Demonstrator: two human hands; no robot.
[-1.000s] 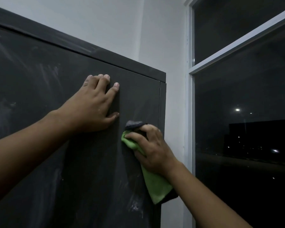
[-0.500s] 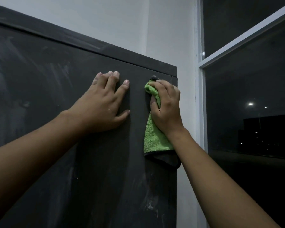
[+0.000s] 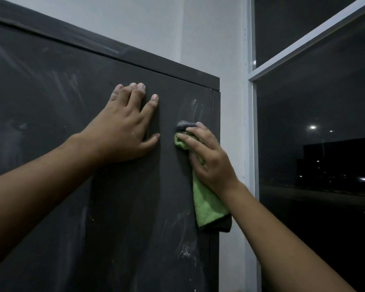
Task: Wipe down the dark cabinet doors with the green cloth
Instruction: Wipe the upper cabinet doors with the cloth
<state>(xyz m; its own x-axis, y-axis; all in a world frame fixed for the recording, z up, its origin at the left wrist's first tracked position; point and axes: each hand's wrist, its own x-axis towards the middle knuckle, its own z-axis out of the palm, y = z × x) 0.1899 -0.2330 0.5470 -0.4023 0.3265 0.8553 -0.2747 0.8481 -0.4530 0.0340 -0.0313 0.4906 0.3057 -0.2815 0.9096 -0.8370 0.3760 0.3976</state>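
The dark cabinet door (image 3: 122,218) fills the left and middle of the view, streaked with pale dusty smears. My left hand (image 3: 126,131) lies flat against the door near its top, fingers straight. To its right, my right hand (image 3: 209,157) grips the green cloth (image 3: 209,205) and presses it on the door close to the cabinet's right edge. The cloth has a dark grey underside, which shows above my fingers and at its hanging lower end.
The cabinet's top rim (image 3: 156,62) runs diagonally above my hands. A white wall (image 3: 230,102) stands right of the cabinet. A white-framed window (image 3: 251,144) with dark glass and distant lights takes up the right side.
My right hand moved the cloth up to the door's top right corner, then back down to mid-height. My left hand has stayed flat on the door.
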